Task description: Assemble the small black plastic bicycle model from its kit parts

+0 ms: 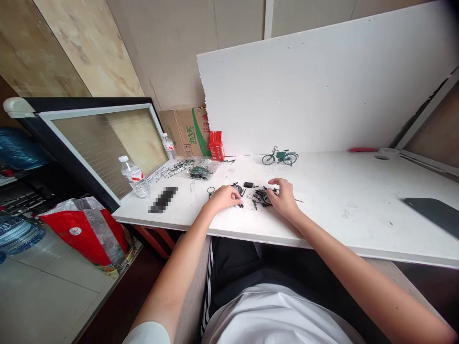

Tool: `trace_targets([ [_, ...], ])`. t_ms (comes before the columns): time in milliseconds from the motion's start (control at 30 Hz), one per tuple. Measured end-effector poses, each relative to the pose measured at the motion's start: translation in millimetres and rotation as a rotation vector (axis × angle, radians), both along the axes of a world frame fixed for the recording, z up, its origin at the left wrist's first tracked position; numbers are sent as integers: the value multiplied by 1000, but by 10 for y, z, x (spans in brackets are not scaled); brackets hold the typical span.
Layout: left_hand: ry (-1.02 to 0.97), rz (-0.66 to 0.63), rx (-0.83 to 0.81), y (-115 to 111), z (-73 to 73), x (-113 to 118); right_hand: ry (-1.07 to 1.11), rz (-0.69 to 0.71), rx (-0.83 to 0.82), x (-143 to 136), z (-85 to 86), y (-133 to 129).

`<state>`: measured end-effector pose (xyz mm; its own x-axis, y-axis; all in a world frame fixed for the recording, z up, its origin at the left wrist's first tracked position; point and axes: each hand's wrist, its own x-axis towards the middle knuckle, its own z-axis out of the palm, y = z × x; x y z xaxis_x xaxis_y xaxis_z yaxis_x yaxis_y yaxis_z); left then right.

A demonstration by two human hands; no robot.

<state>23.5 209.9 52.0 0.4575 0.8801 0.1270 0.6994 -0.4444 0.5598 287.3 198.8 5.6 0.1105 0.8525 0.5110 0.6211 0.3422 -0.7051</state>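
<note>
Small black model-bicycle parts [258, 197] lie in a loose pile on the white table [344, 191], with spoked wheels among them. At the pile's left side my left hand [225, 198] is bent down, thumb and fingertips close together; what they pinch, if anything, is too small to make out. On the other side, my right hand [286, 196] hovers at the pile's edge with thumb and index finger apart. A black block [248, 185] sits between and beyond the hands. Farther back stands an assembled green model bicycle [280, 156].
A clear bag of green parts [201, 172] and black part frames [177, 168] lie back left. Near them stand water bottles [134, 177], a red box [216, 145] and a carton [186, 131]. A dark flat object [433, 215] rests at right, a red-handled item [364, 149] behind.
</note>
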Motion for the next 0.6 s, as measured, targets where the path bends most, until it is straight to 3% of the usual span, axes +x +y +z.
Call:
trace_targets([
  [600,41,301,162,4,-282,199,-13,25,44,-12,33,-22],
])
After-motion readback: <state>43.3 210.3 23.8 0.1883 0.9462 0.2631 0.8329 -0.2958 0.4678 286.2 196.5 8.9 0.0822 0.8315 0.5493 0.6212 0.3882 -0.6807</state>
